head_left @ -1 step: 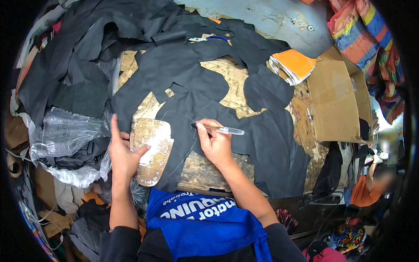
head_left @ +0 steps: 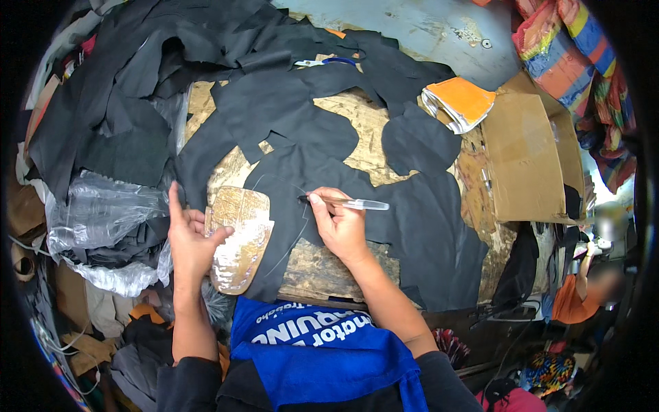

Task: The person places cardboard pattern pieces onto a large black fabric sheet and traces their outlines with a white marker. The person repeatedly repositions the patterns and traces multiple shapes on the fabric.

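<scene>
Leftward, slightly, the left hand (head_left: 189,232) has shifted, unclenched, thumb over the tan template (head_left: 240,206) at the left of the black leather sheet (head_left: 329,168). The right hand (head_left: 339,225) pinches a pen (head_left: 367,204) there. Marking looks underway; another stroke would call for steadiness.

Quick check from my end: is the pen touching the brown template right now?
Apart. The head view shows black material between the pen, held in the right hand, and the template's right edge.
</scene>
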Motion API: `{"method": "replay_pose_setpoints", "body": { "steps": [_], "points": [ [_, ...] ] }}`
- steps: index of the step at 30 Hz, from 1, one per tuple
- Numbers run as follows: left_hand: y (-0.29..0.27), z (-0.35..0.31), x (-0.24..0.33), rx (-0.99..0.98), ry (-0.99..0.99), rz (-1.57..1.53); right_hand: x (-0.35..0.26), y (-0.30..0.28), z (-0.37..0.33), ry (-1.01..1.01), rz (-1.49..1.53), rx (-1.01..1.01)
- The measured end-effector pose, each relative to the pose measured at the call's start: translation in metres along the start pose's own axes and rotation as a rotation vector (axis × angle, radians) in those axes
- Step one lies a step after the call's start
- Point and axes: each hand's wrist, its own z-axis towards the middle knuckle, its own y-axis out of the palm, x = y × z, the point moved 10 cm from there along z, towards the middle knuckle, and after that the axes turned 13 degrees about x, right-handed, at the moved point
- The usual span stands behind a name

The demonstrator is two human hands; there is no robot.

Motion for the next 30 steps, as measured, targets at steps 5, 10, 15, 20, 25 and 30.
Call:
{"method": "replay_pose_setpoints", "body": {
  "steps": [5, 10, 15, 20, 25, 30],
  "points": [
    [0.014, 0.001, -0.002, -0.093, -0.060, -0.291, 0.006, -0.092, 0.017, 0.068, -0.018, 0.240],
    [0.047, 0.008, 0.031, -0.155, 0.360, 0.254, 0.031, -0.254, 0.024, 0.210, -0.890, 0.642],
    [0.087, 0.011, 0.045, -0.208, 0.415, 0.249, 0.056, -0.285, 0.005, 0.172, -1.060, 0.563],
    [0.087, 0.018, 0.020, -0.308, 0.071, 0.098, 0.053, -0.280, 0.014, 0.139, -0.941, 0.522],
    [0.052, 0.013, 0.023, -0.521, 0.108, -0.009, 0.018, -0.264, 0.029, -0.049, -0.737, 0.423],
    [-0.018, 0.016, 0.033, -0.306, 0.165, -0.194, -0.015, -0.249, 0.034, -0.284, -0.505, 0.448]
  ]
}}
